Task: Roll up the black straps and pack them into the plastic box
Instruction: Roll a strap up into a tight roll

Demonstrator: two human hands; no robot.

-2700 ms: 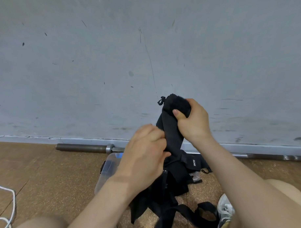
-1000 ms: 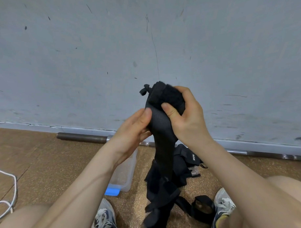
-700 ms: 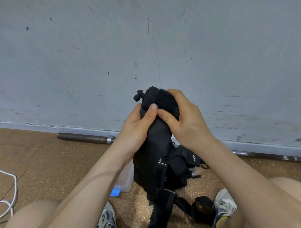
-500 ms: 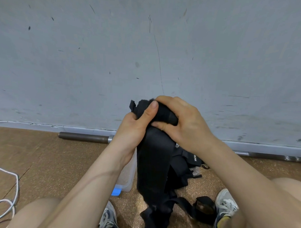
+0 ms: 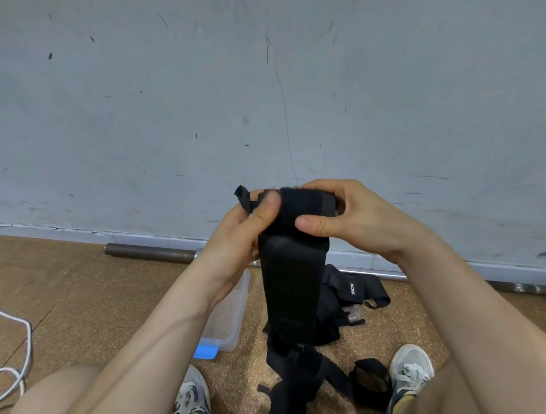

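Both hands grip the rolled top of the black strap (image 5: 292,278), left hand (image 5: 243,233) and right hand (image 5: 355,219) at its ends, its long tail hanging straight down, plastic box (image 5: 227,313) below the left wrist.

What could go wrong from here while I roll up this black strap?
1. The strap's hanging tail runs down into the pile of straps on the floor; it may snag and tug the roll loose.
2. The left hand and right hand pinch the roll mostly with thumbs and fingertips, so it might slip and unwind.
3. The plastic box sits partly hidden under the left forearm; a blind drop could miss it.
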